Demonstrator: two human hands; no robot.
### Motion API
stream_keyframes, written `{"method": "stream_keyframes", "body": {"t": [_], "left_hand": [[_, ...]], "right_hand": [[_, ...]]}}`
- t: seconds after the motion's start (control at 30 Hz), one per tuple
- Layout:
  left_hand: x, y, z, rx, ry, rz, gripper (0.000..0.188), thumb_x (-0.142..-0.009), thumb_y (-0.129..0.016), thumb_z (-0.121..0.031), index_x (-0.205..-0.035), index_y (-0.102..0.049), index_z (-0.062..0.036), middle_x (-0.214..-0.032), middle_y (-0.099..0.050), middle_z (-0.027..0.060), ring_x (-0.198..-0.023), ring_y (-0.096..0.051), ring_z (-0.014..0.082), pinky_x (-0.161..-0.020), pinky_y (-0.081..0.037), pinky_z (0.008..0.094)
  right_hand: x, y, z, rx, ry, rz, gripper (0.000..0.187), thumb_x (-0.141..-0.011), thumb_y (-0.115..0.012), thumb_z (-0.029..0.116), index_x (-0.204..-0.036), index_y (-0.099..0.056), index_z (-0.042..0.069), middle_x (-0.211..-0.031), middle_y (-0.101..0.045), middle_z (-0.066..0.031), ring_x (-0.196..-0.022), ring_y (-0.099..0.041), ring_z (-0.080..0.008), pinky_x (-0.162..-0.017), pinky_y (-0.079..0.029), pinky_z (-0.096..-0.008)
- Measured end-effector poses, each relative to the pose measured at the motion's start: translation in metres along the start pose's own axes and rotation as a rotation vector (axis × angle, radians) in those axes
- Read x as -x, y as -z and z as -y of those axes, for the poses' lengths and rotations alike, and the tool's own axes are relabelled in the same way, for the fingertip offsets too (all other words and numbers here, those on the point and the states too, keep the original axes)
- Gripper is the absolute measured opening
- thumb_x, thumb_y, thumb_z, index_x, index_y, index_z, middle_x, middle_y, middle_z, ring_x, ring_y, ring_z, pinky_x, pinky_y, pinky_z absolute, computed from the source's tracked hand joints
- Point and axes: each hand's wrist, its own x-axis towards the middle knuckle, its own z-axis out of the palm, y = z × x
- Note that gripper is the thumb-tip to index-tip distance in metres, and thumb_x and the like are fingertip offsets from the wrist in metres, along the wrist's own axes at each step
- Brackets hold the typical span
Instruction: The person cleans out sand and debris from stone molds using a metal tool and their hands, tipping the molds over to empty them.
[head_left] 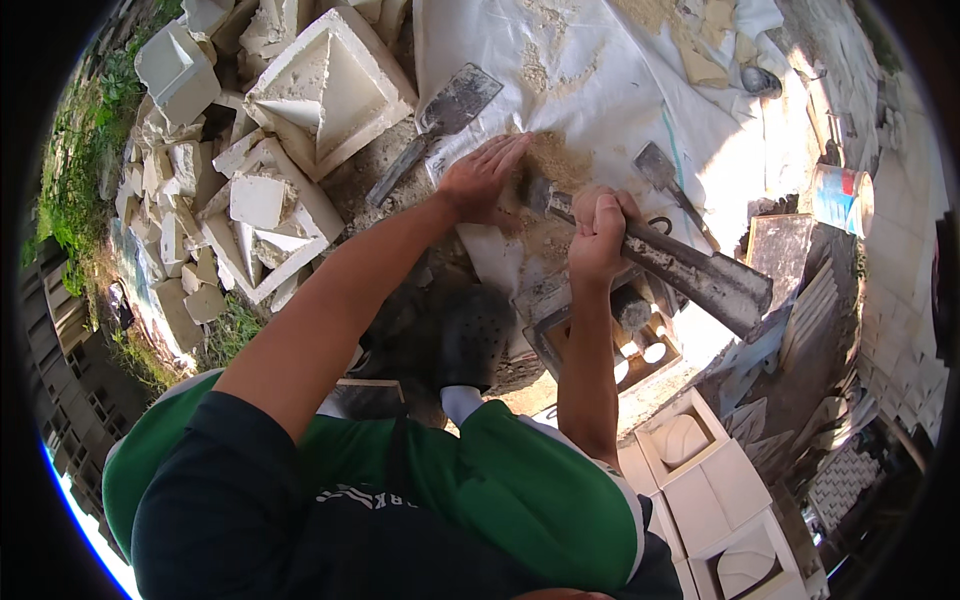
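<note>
My left hand (487,182) is stretched flat, fingers straight and thumb apart, beside a patch of brown sandy powder (562,160) on a white sheet (600,95). Nothing is held in it. Across the powder, my right hand (600,232) is wrapped round a long dusty dark tool (700,278). Its narrow end points toward the powder and my left hand; its wide, trough-like end slants down to the right. Its exact kind I cannot tell. Below my right hand, partly hidden by my forearm, sits a wooden frame (665,355) with round pieces inside.
A flat-bladed scraper (460,100) lies left of the sheet, a smaller one (675,185) to the right. Broken white blocks (262,200) and a square hollow mould (335,95) pile up at left. Pale box moulds (715,485) stand lower right, a bucket (838,200) at far right.
</note>
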Motion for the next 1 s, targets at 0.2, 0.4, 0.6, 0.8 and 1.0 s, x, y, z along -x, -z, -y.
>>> {"method": "stream_keyframes", "body": {"t": [0.2, 0.4, 0.6, 0.8, 1.0], "left_hand": [[-0.002, 0.003, -0.001, 0.017, -0.008, -0.023, 0.129, -0.051, -0.083, -0.051, -0.145, -0.013, 0.0017, -0.149, -0.028, 0.0143, -0.138, -0.029, 0.0301, -0.114, -0.026, 0.0363], [0.003, -0.001, 0.005, 0.03, -0.04, -0.055, 0.127, -0.051, -0.083, -0.051, -0.144, -0.016, 0.0032, -0.149, -0.029, 0.0141, -0.136, -0.032, 0.0278, -0.114, -0.026, 0.0365], [0.002, -0.003, 0.002, 0.001, -0.006, -0.03, 0.125, -0.052, -0.082, -0.051, -0.143, -0.018, 0.0048, -0.149, -0.03, 0.0146, -0.136, -0.033, 0.0261, -0.114, -0.025, 0.0365], [-0.001, -0.001, -0.004, 0.004, 0.002, -0.004, 0.127, -0.052, -0.082, -0.051, -0.145, -0.015, 0.0029, -0.149, -0.028, 0.0146, -0.137, -0.03, 0.0272, -0.114, -0.026, 0.037], [0.003, -0.002, 0.001, 0.025, -0.044, -0.043, 0.13, -0.049, -0.083, -0.052, -0.145, -0.014, 0.0015, -0.15, -0.028, 0.0137, -0.138, -0.03, 0.0272, -0.115, -0.024, 0.0366]], "right_hand": [[0.001, 0.0, -0.015, -0.175, 0.136, 0.023, 0.028, -0.081, -0.043, 0.007, -0.059, -0.028, 0.011, -0.049, -0.026, 0.001, -0.044, -0.024, -0.0095, -0.046, -0.024, -0.0272], [0.023, -0.001, 0.018, -0.225, 0.283, -0.03, 0.029, -0.081, -0.042, 0.004, -0.058, -0.026, 0.01, -0.05, -0.027, 0.0005, -0.046, -0.026, -0.0089, -0.046, -0.023, -0.0276], [0.016, 0.001, 0.007, -0.056, 0.102, 0.045, 0.027, -0.081, -0.041, 0.004, -0.058, -0.027, 0.01, -0.05, -0.029, 0.0003, -0.046, -0.029, -0.0093, -0.046, -0.025, -0.0274], [0.004, 0.001, -0.014, 0.016, 0.1, 0.103, 0.024, -0.081, -0.042, 0.007, -0.06, -0.03, 0.009, -0.049, -0.028, 0.0006, -0.046, -0.027, -0.0105, -0.047, -0.025, -0.0281], [0.02, -0.003, -0.008, -0.153, 0.224, 0.062, 0.025, -0.079, -0.042, 0.003, -0.059, -0.028, 0.009, -0.05, -0.027, 0.0002, -0.047, -0.028, -0.0109, -0.048, -0.026, -0.029]]}}
